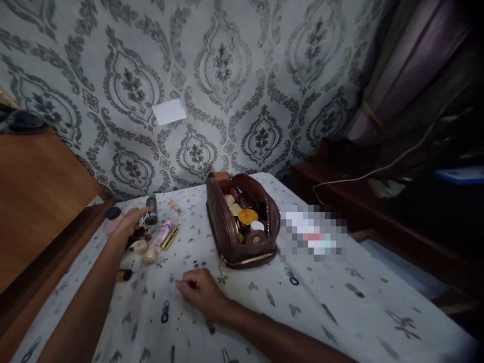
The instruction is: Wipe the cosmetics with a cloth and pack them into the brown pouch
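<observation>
Left hand (134, 223): hold hidden, we cannot tell; right hand (203, 290): curled closed, apparently on nothing | Green bottle (152, 212): on the patterned tablecloth (302, 322), just beside the left hand | Handling: we expect light, stiff, perhaps slippery (smooth-looking sides); best held around its middle.

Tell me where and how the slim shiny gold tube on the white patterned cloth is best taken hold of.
Probably pinch the slim shiny gold tube across its middle, from above and the right: it lies flat and slanted, and the pink patterned tube crowds its left side, not its right.
</observation>
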A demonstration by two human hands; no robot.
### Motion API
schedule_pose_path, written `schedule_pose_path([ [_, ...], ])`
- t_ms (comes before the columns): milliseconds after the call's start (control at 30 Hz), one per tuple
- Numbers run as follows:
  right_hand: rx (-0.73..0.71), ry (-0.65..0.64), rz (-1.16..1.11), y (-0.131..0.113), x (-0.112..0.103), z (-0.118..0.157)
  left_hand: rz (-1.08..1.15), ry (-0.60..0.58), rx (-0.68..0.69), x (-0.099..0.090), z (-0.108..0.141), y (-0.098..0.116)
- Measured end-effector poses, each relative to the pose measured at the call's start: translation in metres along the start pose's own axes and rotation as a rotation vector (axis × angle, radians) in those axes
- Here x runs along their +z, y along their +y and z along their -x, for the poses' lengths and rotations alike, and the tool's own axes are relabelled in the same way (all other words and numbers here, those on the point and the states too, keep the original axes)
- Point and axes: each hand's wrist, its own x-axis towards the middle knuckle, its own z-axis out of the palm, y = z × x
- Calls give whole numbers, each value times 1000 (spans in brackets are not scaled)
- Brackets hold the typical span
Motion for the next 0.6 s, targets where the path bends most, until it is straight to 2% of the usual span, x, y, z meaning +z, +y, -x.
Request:
schedule_pose_path([
  [133,114,61,-361,-7,-3,-7,209,-127,7,-5,46,-10],
  [233,230,154,-681,-13,1,-17,272,-256,78,7,90,-23],
  [300,287,188,-818,-15,6,-23,211,-359,221,22,116,-32],
  [400,324,253,-837,-15,13,-27,26,-340,473,41,143,-40],
  [467,345,307,-830,-15,13,-25,-10,-296,557,46,153,-40],
  [533,369,348,-872,-15,11,-22,19,-277,546,45,157,-38],
  [600,404,382,-944,-16,9,-19,91,-229,472,41,160,-37],
])
